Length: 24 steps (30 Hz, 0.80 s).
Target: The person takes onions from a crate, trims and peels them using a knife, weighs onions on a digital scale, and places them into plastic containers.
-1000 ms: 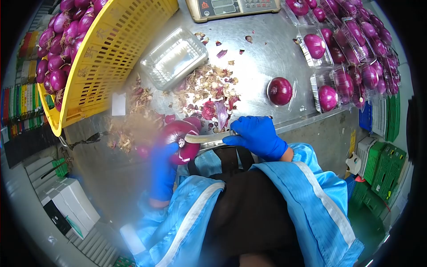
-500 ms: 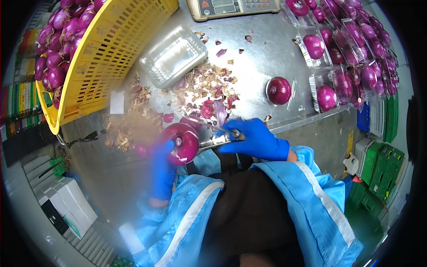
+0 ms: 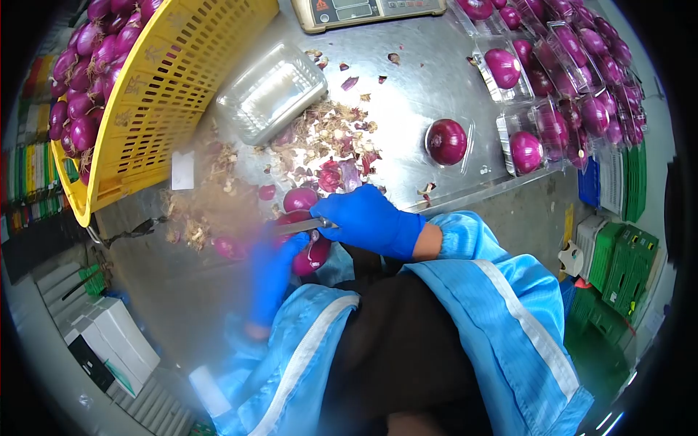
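Knife (image 3: 294, 227) crosses the onion (image 3: 314, 256) by the bench (image 3: 407, 94) edge, right hand (image 3: 367, 219) clenched on its handle; blurred left hand (image 3: 273, 275) seems to hold the onion; bare metal shows right of the peelings (image 3: 331, 145).

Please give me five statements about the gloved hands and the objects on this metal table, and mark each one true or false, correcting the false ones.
1. The blue-gloved right hand holds a knife with a metal blade. True.
2. The blue-gloved left hand holds a clear plastic tray. False: it holds a round, glossy purple onion.
3. The slotted yellow plastic basket contains purple onions. True.
4. The digital scale stands at the table edge nearest the person. False: it stands on the far side.
5. Dry onion skins and roots lie on the shiny metal table. True.
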Tool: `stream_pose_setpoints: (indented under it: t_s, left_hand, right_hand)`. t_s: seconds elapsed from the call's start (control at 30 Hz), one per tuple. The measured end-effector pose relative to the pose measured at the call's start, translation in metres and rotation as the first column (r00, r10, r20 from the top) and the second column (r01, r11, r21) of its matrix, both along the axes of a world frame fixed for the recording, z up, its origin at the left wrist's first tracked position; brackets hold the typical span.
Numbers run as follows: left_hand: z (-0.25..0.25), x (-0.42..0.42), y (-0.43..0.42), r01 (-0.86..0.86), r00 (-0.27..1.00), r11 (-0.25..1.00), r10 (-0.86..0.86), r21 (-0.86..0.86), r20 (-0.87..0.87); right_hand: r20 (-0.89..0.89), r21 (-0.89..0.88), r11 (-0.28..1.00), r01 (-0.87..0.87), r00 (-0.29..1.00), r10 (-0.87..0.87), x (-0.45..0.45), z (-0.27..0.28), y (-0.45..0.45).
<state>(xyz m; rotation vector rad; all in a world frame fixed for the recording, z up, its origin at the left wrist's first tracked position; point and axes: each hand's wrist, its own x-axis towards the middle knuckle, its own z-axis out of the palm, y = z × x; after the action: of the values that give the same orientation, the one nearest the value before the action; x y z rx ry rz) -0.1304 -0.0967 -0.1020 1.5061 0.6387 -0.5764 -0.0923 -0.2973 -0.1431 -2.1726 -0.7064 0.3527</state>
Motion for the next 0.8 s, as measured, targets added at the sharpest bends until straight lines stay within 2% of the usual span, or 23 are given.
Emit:
stream_pose_setpoints:
  t_s: [0.03, 0.13, 0.2, 0.23, 0.33, 0.37, 0.47, 0.5, 0.6, 0.73, 0.8]
  left_hand:
    - [0.000, 0.001, -0.001, 0.010, 1.000, 0.999, -0.011, -0.034, -0.012]
    - [-0.002, -0.010, -0.006, -0.095, 0.995, 0.994, 0.095, 0.060, -0.003]
    - [0.034, -0.008, -0.012, 0.203, 0.971, 0.978, -0.197, -0.036, 0.138]
    - [0.034, -0.007, -0.013, 0.166, 0.974, 0.986, -0.163, -0.009, 0.159]
    - [0.003, 0.004, -0.002, -0.226, 0.958, 0.967, 0.242, -0.118, 0.152]
    - [-0.005, 0.009, 0.010, -0.201, 0.952, 0.976, 0.215, -0.083, 0.217]
    - [0.016, 0.018, 0.002, -0.086, 0.983, 0.996, 0.084, 0.007, 0.162]
    - [0.022, 0.022, -0.003, -0.039, 0.976, 0.999, 0.043, -0.024, 0.213]
    - [0.026, 0.019, -0.017, -0.038, 0.959, 0.999, 0.042, -0.017, 0.281]
    - [-0.010, -0.003, -0.007, -0.121, 0.953, 0.981, 0.073, 0.151, 0.293]
    - [-0.015, -0.009, -0.006, -0.091, 0.951, 0.993, 0.064, 0.076, 0.304]
  right_hand:
    - [-0.019, 0.008, 1.000, 0.024, 1.000, -0.024, 0.001, -0.002, 0.002]
    - [-0.064, -0.004, 0.996, 0.091, 0.994, -0.092, 0.002, -0.028, 0.000]
    - [-0.080, -0.063, 0.987, 0.145, 0.985, -0.150, 0.002, -0.054, -0.009]
    - [-0.139, -0.055, 0.978, 0.200, 0.969, -0.206, -0.002, -0.051, -0.011]
    - [-0.182, 0.077, 0.894, 0.442, 0.888, -0.423, 0.005, -0.025, -0.008]
    - [-0.150, 0.145, 0.882, 0.449, 0.891, -0.429, 0.005, -0.016, -0.009]
    - [-0.301, 0.208, 0.927, 0.311, 0.922, -0.242, 0.000, 0.025, -0.006]
    - [-0.194, 0.216, 0.929, 0.300, 0.946, -0.260, -0.002, 0.023, -0.003]
    - [-0.277, 0.076, 0.959, 0.272, 0.930, -0.241, 0.002, 0.027, -0.004]
    - [-0.264, 0.063, 0.953, 0.296, 0.926, -0.270, -0.004, 0.007, -0.005]
    - [-0.308, 0.010, 0.963, 0.269, 0.917, -0.253, -0.005, -0.003, -0.003]
